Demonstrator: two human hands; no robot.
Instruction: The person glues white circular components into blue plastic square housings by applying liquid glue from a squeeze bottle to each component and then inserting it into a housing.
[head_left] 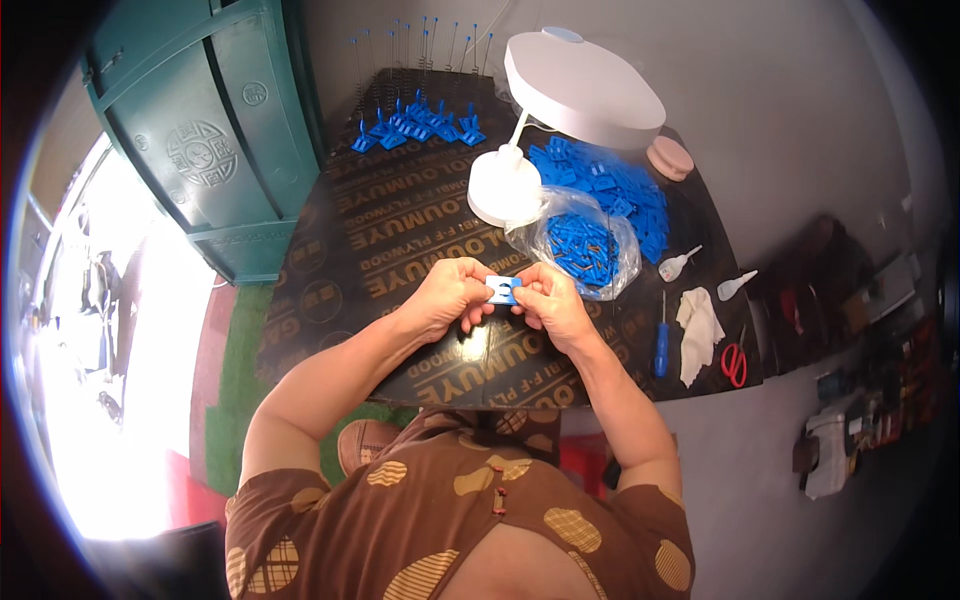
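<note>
Above the near part of the dark table, a small flat blue plastic base with slots is held up between both hands. My left hand pinches its left edge between thumb and fingers. On the opposite edge, my right hand grips it the same way. Glare whitens part of its top. Just beyond my right hand, a clear plastic bag holds many small blue parts. Behind it lies a heap of similar blue bases.
A lit white lamp stands behind the hands. Blue bases with upright springy wires fill the far left. To the right lie a blue screwdriver, a white cloth, red scissors, white squeeze bottles and a pink round container.
</note>
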